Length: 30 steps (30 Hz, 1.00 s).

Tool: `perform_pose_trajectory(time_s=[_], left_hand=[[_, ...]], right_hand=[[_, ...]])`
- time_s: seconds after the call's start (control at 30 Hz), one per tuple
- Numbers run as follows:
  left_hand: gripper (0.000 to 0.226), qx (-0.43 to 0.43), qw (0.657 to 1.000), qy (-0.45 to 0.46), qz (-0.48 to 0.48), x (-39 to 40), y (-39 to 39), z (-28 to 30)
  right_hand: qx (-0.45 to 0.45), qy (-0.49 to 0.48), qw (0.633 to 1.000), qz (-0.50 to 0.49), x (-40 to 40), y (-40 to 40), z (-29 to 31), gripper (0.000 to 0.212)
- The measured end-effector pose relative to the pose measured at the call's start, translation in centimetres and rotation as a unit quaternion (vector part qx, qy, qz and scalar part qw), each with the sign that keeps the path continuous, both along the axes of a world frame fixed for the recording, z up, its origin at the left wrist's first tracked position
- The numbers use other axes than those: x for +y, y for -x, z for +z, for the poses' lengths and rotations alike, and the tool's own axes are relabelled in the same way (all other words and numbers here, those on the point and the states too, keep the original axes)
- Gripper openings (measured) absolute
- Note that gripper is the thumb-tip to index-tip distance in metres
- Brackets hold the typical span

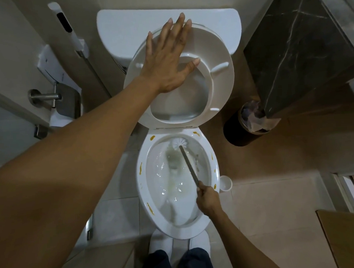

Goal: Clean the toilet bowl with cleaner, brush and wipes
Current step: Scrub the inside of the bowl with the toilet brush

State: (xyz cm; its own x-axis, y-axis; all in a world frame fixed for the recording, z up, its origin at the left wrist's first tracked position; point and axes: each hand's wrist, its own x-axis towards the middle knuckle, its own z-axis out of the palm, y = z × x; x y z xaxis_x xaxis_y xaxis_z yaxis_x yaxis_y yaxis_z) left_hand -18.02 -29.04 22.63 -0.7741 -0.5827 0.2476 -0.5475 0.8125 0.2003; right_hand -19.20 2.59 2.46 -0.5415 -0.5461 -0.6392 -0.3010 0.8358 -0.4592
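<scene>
Both hands are busy over the toilet bowl [180, 226]. From the head camera, the left hand [168, 58] lies flat with fingers spread against the raised seat [220, 78], which leans back toward the tank [125, 28]. The right hand [207, 197] is curled round the grey handle of the brush [187, 163], whose white head sits under the bowl's far rim, above murky water. Yellow-brown smears dot the rim. A small white holder [225, 183] stands just beside the bowl, and a dark bin [236, 130] stands further back.
</scene>
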Motion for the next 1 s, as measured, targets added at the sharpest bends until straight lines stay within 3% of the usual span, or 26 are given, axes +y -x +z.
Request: perform_pose_trajectory(time_s=[0.13, 0.33, 0.53, 0.73, 1.0], left_hand=[[0.081, -0.001, 1.0, 0.0, 0.002, 0.1, -0.1, 0.0], [0.08, -0.003, 1.0, -0.004, -0.003, 0.1, -0.2, 0.4], [0.079, 0.002, 1.0, -0.006, -0.002, 0.0, -0.1, 0.2], [0.079, 0.004, 1.0, -0.002, 0.0, 0.0, 0.0, 0.2], [0.082, -0.006, 1.0, 0.005, 0.005, 0.1, 0.0, 0.1]], right_hand=[[-0.013, 0.024, 0.997, 0.073, -0.8, -1.6, 0.0, 0.036], [0.019, 0.005, 1.0, -0.011, -0.7, -0.3, 0.6, 0.038], [-0.023, 0.015, 0.997, 0.068, -1.0, -0.9, 0.6, 0.038], [-0.014, -0.015, 1.0, 0.021, -1.9, 0.7, 0.8, 0.035], [-0.005, -0.041, 0.992, 0.116, -2.1, 1.4, 1.0, 0.036]])
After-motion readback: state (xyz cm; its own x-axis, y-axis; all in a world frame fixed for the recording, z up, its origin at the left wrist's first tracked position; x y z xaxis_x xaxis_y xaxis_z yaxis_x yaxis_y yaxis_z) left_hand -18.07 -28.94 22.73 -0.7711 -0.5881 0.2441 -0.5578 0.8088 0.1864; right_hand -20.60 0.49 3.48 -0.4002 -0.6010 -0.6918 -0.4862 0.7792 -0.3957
